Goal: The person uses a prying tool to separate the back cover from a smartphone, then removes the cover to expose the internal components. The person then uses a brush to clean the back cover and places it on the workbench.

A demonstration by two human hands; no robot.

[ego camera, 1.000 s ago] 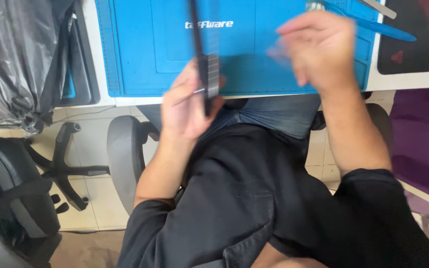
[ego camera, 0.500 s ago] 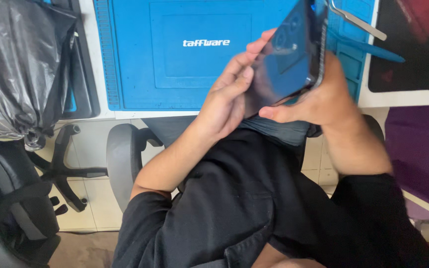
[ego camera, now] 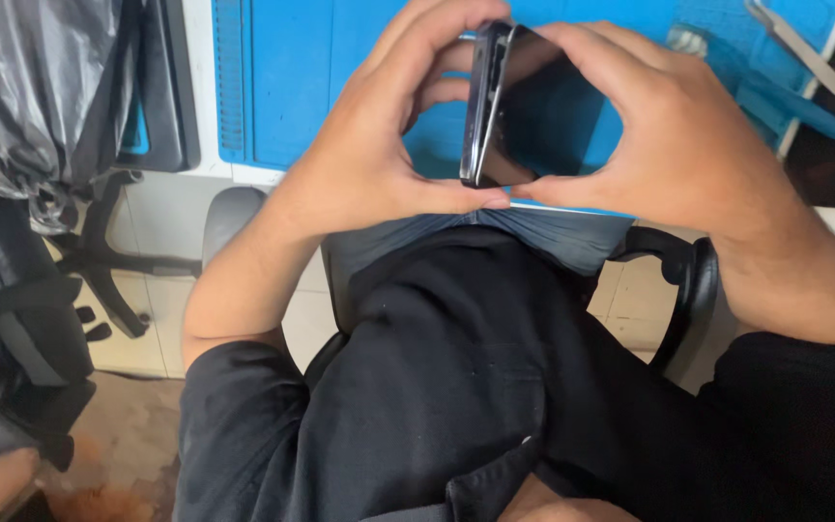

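We hold the phone (ego camera: 509,101) in both hands, edge-on to the camera, above the near edge of the table (ego camera: 200,116) and over our lap. A second ago the left hand (ego camera: 379,164) alone pinched it upright while the right hand (ego camera: 659,155) moved blurred above the mat (ego camera: 292,77); half a second ago the right hand had joined and the dark glass faced us. Now the phone is turned so that its thin side shows.

Left fingers (ego camera: 427,48) curl over the top end, thumb under the bottom end. Right fingers (ego camera: 591,48) arch over the glass side, thumb meeting the left thumb at the lower end. Both hands are closed on the phone.

We judge the turning to be an inspection or a pressing along the seam; whether the seam is parted, we cannot tell.

Tweezers (ego camera: 794,43) lie at the far right of the mat, untouched. A blue pry tool (ego camera: 814,116) lies just beside them. A grey bag (ego camera: 41,87) sits to the left.
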